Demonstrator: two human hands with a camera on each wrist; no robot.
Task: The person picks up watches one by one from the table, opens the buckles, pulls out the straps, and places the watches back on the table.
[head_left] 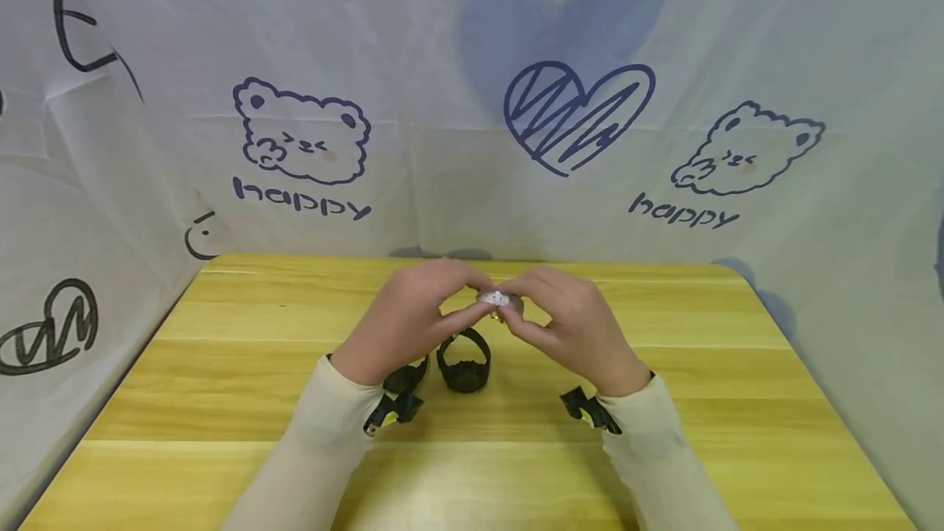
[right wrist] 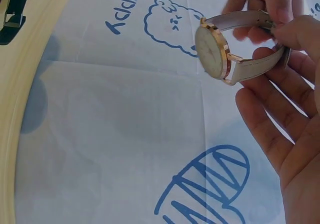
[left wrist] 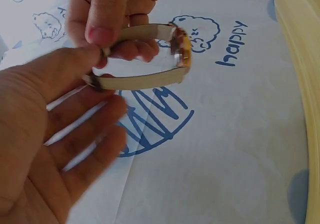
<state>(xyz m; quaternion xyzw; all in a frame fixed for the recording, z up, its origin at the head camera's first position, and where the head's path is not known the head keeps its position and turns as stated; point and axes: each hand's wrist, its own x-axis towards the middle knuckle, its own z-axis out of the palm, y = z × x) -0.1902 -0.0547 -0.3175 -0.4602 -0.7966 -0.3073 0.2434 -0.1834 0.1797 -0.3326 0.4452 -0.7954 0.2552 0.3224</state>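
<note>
A wristwatch with a rose-gold case [right wrist: 212, 52] and a pale strap [left wrist: 142, 81] is held up above the table between both hands. My left hand [head_left: 413, 314] pinches the strap near its ends between thumb and fingers. Opposite it, my right hand [head_left: 578, 322] also pinches the strap ends, its fingertips meeting the left ones. The strap forms a closed loop, with the dial facing away from the palms in the right wrist view. Fingers cover most of the place where the ends meet.
On the wooden table [head_left: 737, 383], a black watch [head_left: 465, 375] stands below the hands with its strap looped. Another black watch [head_left: 401, 379] is beside it, partly hidden by the left wrist. A white cloth [head_left: 442, 170] with drawings hangs behind the table.
</note>
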